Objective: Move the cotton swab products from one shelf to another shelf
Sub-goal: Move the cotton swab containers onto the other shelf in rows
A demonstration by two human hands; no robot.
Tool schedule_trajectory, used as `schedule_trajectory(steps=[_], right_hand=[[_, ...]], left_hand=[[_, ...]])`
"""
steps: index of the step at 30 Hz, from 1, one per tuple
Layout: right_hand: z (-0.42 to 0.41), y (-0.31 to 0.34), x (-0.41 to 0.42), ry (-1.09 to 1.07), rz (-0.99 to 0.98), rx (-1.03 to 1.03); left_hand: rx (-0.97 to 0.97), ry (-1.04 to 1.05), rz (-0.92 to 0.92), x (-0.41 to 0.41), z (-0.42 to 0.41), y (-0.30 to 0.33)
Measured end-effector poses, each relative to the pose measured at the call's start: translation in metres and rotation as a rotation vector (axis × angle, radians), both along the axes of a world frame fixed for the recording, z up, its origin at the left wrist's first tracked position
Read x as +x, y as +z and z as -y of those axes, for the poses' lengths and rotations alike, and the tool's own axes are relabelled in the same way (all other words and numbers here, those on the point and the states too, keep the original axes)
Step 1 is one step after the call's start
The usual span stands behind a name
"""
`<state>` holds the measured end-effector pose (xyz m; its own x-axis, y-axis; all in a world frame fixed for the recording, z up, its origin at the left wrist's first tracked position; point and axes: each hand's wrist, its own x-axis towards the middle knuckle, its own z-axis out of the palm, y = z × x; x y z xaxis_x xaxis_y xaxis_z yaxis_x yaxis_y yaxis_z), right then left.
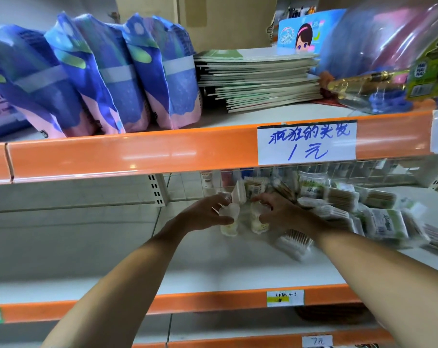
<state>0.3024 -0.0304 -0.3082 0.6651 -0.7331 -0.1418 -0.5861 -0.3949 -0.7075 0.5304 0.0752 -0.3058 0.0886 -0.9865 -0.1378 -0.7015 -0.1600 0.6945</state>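
Both my arms reach into the middle shelf (213, 272). My left hand (203, 214) grips a small clear pack of cotton swabs (229, 222) by its top. My right hand (275, 212) curls its fingers round a second small swab pack (259, 222) beside the first. Both packs stand on the white shelf board. To the right lies a heap of several more swab packs (378, 217), some with green labels, and one pack (294, 243) lies loose under my right wrist.
The upper shelf carries blue and pink bagged packs (100, 79), a stack of thin notebooks (258, 76) and clear plastic-wrapped goods (388, 59). An orange rail with a handwritten price label (307, 143) overhangs the middle shelf. A perforated upright (157, 189) stands at the back.
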Motion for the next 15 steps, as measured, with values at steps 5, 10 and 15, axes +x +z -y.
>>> schedule_trajectory(steps=[5,10,15], right_hand=[[-0.008,-0.007,0.006,-0.066,0.006,0.007],[-0.006,-0.027,0.015,-0.195,0.051,-0.057],[-0.006,-0.011,0.014,-0.248,0.093,0.022]], left_hand=[[0.013,0.003,-0.032,-0.017,-0.001,0.003],[-0.041,0.061,0.058,-0.027,0.0,-0.007],[-0.02,0.115,-0.002,-0.018,-0.004,-0.008]])
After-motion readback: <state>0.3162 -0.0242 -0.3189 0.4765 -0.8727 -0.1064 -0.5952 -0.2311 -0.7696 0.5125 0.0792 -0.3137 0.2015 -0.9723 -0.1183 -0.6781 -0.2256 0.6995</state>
